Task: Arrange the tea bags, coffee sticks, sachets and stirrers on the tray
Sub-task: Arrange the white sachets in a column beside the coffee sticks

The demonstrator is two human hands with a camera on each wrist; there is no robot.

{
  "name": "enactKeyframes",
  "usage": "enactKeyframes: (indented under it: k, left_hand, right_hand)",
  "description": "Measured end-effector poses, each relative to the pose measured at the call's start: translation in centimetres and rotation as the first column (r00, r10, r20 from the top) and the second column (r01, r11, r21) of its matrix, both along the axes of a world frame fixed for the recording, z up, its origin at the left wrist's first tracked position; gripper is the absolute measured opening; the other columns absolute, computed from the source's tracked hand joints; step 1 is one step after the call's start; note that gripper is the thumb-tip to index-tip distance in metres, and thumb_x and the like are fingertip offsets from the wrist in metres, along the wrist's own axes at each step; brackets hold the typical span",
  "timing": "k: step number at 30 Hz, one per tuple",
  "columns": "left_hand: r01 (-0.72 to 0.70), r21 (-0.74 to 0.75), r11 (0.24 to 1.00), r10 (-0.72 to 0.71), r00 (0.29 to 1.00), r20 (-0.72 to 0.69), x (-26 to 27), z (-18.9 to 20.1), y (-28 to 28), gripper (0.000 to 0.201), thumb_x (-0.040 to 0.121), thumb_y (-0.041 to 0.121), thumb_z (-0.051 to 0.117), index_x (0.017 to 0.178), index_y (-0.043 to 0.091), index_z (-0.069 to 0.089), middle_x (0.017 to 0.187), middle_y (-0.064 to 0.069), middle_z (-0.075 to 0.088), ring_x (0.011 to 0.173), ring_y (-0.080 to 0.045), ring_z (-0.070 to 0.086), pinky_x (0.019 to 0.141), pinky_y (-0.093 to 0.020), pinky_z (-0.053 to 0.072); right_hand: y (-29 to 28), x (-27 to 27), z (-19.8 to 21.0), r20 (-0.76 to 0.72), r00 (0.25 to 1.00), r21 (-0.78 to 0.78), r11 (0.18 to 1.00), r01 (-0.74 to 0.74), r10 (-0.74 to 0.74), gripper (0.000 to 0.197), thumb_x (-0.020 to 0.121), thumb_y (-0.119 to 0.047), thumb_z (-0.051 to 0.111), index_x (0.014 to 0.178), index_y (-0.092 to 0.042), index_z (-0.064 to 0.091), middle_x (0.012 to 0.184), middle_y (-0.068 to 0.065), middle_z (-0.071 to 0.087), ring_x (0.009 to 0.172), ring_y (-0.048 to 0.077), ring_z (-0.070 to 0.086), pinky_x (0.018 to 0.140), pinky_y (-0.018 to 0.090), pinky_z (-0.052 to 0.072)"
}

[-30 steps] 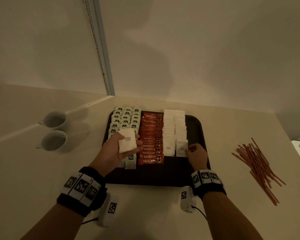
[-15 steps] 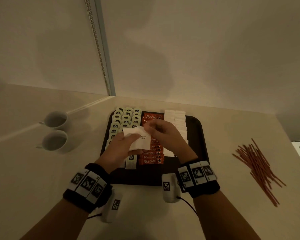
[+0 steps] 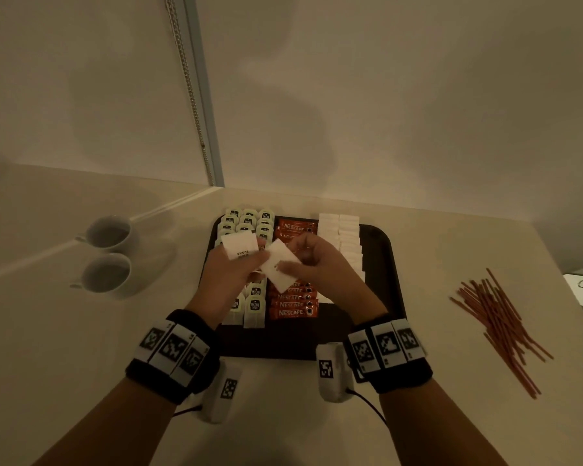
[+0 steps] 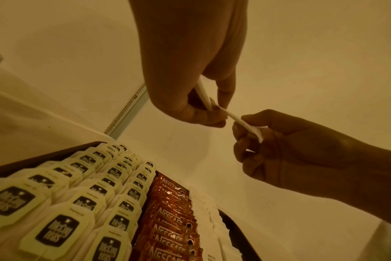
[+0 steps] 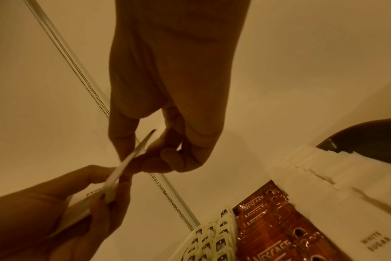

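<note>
Above the dark plastic tray (image 3: 392, 264), the right hand (image 3: 320, 264) pinches one white paper sugar sachet (image 3: 280, 264) off the small stack gripped by the left hand (image 3: 229, 277), likely bound for the sachet rows (image 3: 345, 237).

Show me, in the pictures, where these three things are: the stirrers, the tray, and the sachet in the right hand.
stirrers (image 3: 500, 326): head view, middle of the loose pile.
tray (image 3: 389, 264): head view, bare right rim.
sachet (image 3: 280, 265): head view, flat white face, at the right hand (image 3: 317, 264).
</note>
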State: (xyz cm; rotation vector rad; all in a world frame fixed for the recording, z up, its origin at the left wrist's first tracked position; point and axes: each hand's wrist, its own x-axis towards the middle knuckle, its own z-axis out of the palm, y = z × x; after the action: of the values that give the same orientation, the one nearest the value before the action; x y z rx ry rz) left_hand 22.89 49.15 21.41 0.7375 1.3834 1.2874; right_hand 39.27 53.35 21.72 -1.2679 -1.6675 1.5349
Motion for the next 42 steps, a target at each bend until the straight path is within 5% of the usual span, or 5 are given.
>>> enactKeyframes:
  k: [11,18,28,34,42]
  left_hand:
    - [-0.002,-0.088,0.996,0.010,0.996,0.094,-0.7,-0.2,-0.3,0.023,0.097,0.021,0.046,0.097,0.006,0.064,0.079,-0.011,0.069,0.062,-0.021,0.066,0.045,-0.021,0.042]
    - [-0.046,-0.119,0.992,0.072,0.972,0.225,-1.2,0.3,-0.8,0.032,0.100,0.023,0.033,0.089,0.008,0.059,0.077,-0.016,0.061,0.051,-0.019,0.064,0.039,-0.019,0.042]
    - [-0.031,-0.143,0.989,0.075,0.946,0.314,-1.5,0.8,-0.9,0.050,0.102,0.036,0.025,0.083,0.004,0.060,0.063,-0.012,0.063,0.048,-0.020,0.063,0.038,-0.018,0.043]
    - [-0.043,-0.162,0.986,0.088,0.955,0.282,-1.4,0.8,-1.0,0.053,0.099,0.048,0.027,0.089,0.008,0.060,0.064,-0.014,0.065,0.050,-0.023,0.064,0.040,-0.020,0.047]
    - [0.029,-0.159,0.987,0.016,0.961,0.277,-1.0,0.4,-0.8,0.027,0.093,0.002,0.029,0.114,0.001,0.047,0.076,-0.021,0.063,0.050,-0.027,0.065,0.041,-0.022,0.049]
  right_hand:
    - [0.0,4.9,-1.4,-0.059,0.967,-0.046,0.968,0.247,-0.249,0.011,0.091,-0.007,0.056,0.100,-0.006,0.062,0.105,0.005,0.065,0.090,0.010,0.067,0.071,0.019,0.055]
    - [-0.5,9.1,-8.4,0.367,0.836,-0.079,0.881,0.466,-0.409,0.022,0.090,-0.016,0.059,0.111,-0.008,0.060,0.109,0.006,0.063,0.092,0.016,0.062,0.063,0.018,0.049]
    - [-0.3,7.4,-11.8,0.442,0.797,-0.132,0.849,0.512,-0.412,0.021,0.087,-0.015,0.064,0.107,-0.010,0.061,0.109,0.008,0.064,0.100,0.021,0.061,0.089,0.042,0.053]
    - [0.2,6.7,-12.3,0.556,0.711,0.046,0.871,0.490,-0.430,0.023,0.084,-0.019,0.069,0.101,-0.008,0.060,0.099,0.006,0.062,0.093,0.020,0.061,0.085,0.035,0.054]
    - [0.3,5.3,-10.4,0.597,0.705,0.234,0.924,0.302,-0.382,0.019,0.086,-0.027,0.065,0.094,-0.014,0.053,0.087,-0.002,0.059,0.080,0.012,0.058,0.068,0.020,0.047]
